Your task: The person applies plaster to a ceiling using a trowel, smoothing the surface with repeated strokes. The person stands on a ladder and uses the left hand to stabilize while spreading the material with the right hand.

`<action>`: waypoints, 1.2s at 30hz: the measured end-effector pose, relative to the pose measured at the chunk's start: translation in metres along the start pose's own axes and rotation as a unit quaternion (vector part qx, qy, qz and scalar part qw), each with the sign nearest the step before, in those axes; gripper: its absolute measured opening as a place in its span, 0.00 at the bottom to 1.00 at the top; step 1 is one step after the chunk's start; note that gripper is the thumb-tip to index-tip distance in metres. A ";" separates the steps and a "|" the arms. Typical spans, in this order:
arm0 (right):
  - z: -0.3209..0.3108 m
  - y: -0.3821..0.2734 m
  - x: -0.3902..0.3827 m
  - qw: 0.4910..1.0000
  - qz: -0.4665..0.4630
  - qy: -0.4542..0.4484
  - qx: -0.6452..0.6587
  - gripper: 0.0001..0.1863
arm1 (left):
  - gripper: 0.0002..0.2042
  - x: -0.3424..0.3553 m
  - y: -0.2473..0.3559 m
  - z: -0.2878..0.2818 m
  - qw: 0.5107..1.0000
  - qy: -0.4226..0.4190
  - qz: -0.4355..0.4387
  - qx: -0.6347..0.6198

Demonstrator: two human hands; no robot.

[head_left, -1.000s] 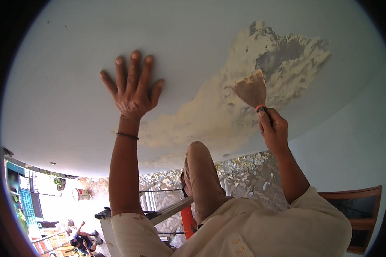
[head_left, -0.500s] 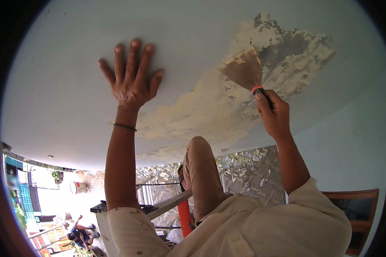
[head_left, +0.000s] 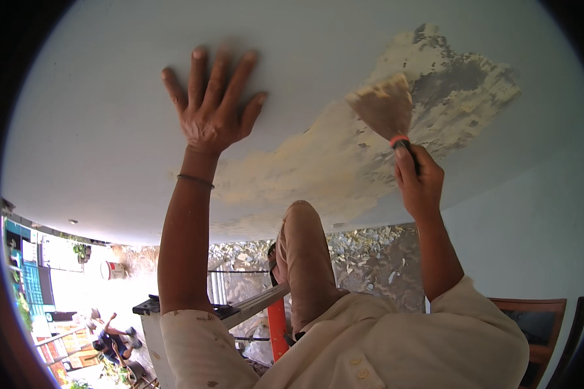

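Observation:
My left hand (head_left: 213,107) lies with its fingers spread against the pale grey painted surface (head_left: 110,129) above me; its middle fingertip is blurred. In my right hand (head_left: 422,181) is a wide putty knife (head_left: 384,111), gripped by its dark handle with an orange-red collar. The blade is smeared with cream residue along its edge and overlaps a rough bare patch (head_left: 292,172) of cream and grey where the paint is gone. Whether the blade edge touches the surface I cannot tell.
Below me stands a ladder (head_left: 256,305) with an orange-red part (head_left: 278,330), near my bent knee (head_left: 300,227). Paint flakes (head_left: 370,256) litter the floor. A white bucket (head_left: 112,270) and a seated person (head_left: 113,340) are at the lower left, a wooden-framed door or window (head_left: 532,305) at the lower right.
The view has shifted, so the bare patch sits a little farther right. Both hands and the putty knife also appear slightly right; the left hand also appears higher.

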State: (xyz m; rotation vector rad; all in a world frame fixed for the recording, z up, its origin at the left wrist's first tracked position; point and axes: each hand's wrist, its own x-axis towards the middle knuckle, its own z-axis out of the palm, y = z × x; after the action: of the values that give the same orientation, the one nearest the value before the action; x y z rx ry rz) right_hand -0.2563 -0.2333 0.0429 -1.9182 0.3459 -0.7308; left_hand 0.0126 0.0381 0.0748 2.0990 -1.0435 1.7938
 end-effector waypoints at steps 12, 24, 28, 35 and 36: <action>0.024 0.022 -0.014 0.998 0.016 0.000 0.054 0.15 | 0.30 -0.001 -0.007 0.000 1.000 0.004 0.019 0.018; 0.044 0.010 -0.005 0.994 0.015 -0.001 0.109 0.14 | 0.31 -0.003 -0.005 0.002 1.000 0.003 0.017 0.020; 0.050 0.010 -0.007 0.992 0.010 -0.007 0.130 0.15 | 0.28 -0.004 -0.008 0.003 1.000 0.002 0.003 0.003; 0.052 0.007 -0.012 0.987 0.041 -0.002 0.158 0.15 | 0.27 -0.005 -0.006 0.006 1.000 0.007 0.000 -0.001; 0.059 -0.006 -0.007 0.985 0.043 -0.004 0.166 0.15 | 0.28 -0.005 -0.007 0.006 1.000 0.003 0.006 0.007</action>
State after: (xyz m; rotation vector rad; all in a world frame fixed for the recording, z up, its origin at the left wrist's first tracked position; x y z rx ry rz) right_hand -0.2252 -0.1845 0.0278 -1.5810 0.2804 -0.6779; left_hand 0.0212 0.0420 0.0710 2.0988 -1.0461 1.8176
